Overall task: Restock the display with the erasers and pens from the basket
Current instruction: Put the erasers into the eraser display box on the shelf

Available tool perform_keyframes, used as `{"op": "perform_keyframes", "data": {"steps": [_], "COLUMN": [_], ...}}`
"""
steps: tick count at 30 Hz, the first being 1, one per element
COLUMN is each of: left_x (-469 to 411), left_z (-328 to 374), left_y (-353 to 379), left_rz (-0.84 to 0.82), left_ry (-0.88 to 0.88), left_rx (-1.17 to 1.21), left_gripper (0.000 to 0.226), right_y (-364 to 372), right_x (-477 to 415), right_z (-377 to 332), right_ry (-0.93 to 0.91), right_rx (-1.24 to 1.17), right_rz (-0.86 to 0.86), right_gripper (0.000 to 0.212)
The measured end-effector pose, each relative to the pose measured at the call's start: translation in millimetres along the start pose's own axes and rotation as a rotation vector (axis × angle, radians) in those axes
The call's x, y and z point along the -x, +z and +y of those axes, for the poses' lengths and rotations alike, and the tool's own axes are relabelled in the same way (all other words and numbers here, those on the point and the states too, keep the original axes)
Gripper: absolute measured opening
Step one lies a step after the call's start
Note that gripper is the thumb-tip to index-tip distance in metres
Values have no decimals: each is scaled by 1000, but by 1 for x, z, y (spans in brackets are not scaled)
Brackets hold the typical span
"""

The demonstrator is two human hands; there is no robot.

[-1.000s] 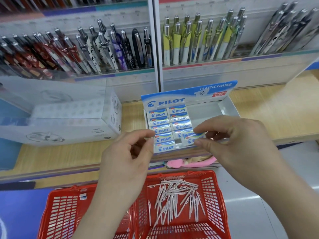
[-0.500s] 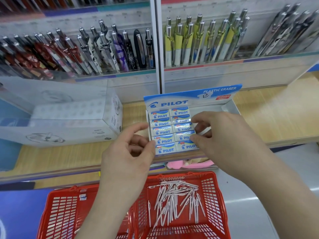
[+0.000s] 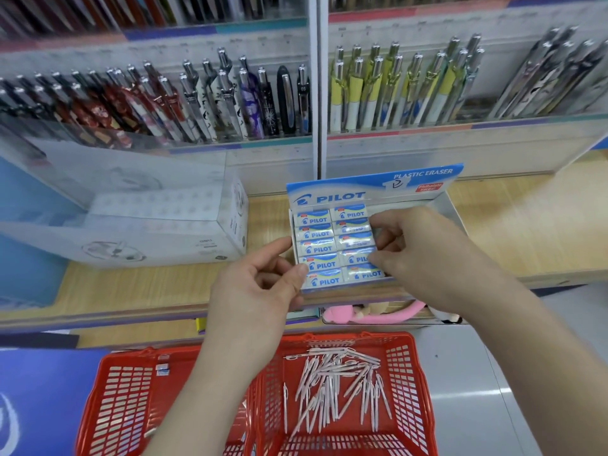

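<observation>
While the half-curled left hand (image 3: 260, 291) braces the Pilot eraser box (image 3: 371, 182) at 12 o'clock and the right hand (image 3: 418, 255) pinches its erasers (image 3: 352, 241) square, the next move, by my judgement, is lifting the pens (image 3: 332, 386) from the basket (image 3: 419, 383) at 6 o'clock.

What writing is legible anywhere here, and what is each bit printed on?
"PILOT": blue and white cardboard header card.
"PLASTIC ERASER": same card.
"PILOT": each white and blue wrapped eraser.
Red tag on the card, white carton print: too blurred to read.
Patterned pens on the rack: markings too small.
</observation>
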State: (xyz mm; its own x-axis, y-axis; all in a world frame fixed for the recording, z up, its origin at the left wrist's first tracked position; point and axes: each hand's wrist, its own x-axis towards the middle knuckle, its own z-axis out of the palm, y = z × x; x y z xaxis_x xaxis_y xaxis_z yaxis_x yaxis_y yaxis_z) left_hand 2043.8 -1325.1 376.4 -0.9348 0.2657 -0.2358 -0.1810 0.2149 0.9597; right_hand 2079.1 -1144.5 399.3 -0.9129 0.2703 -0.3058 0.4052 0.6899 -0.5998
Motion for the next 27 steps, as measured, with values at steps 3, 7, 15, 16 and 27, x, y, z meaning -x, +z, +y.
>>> {"op": "perform_keyframes", "data": {"steps": [3,7,15,16,27], "left_x": [3,18,73,80,151], "left_z": [-1,-5,-45,-54,-230], "left_y": [-1,-15,-97,-109,-258], "left_rz": [16,88,278,294,415], "left_ry": [16,78,33,14,-400], "left_rx": [-26,-102,-304,-333,-380], "left_gripper": [34,23,32,36,31], "right_y": [5,9,54,68,302], "right_x": [7,27,65,66,58], "right_z": [-2,-10,-53,-57,-76], "right_ry": [-36,-154,-488,-503,-439], "right_rx": [123,101,-137,-134,47], "right_rz": [124,339,211,157,-342], "right_gripper": [9,28,14,15,19]}}
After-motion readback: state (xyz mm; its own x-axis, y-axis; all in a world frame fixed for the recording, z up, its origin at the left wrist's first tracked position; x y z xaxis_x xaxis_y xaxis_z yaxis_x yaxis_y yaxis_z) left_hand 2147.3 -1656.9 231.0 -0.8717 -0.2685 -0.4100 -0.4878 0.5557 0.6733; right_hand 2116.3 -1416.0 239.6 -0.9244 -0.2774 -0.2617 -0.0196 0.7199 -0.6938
